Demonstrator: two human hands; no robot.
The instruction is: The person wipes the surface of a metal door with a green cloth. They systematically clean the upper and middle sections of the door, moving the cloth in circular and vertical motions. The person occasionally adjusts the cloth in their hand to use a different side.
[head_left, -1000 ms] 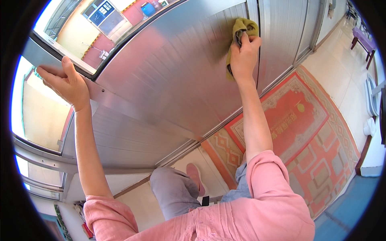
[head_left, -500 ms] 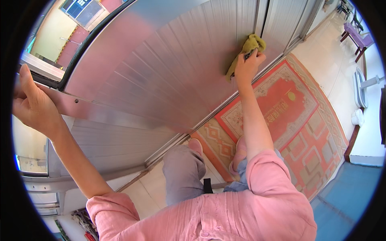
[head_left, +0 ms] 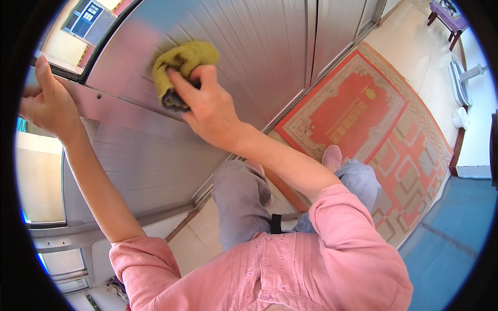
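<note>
A crumpled yellow-green cloth (head_left: 193, 56) with a dark part at its lower side is bunched in my right hand (head_left: 215, 109). Thumb and fingers pinch it against the ribbed silver metal door panel (head_left: 259, 57). My left hand (head_left: 54, 106) is at the left end of the door, gripping its edge (head_left: 78, 93) with the thumb pointing up; its other fingers are partly hidden. A window with a dark seal adjoins the panel just above that hand.
A red patterned mat (head_left: 353, 103) lies on a larger patterned rug (head_left: 415, 171) at the door's foot. My knees are bent close to the panel. A purple bench (head_left: 448, 18) stands at the far right, and a blue surface (head_left: 441, 233) lies at the near right.
My right hand has carried the cloth from the panel's lower right up and left, towards my left hand. My left hand stays at the door edge.
</note>
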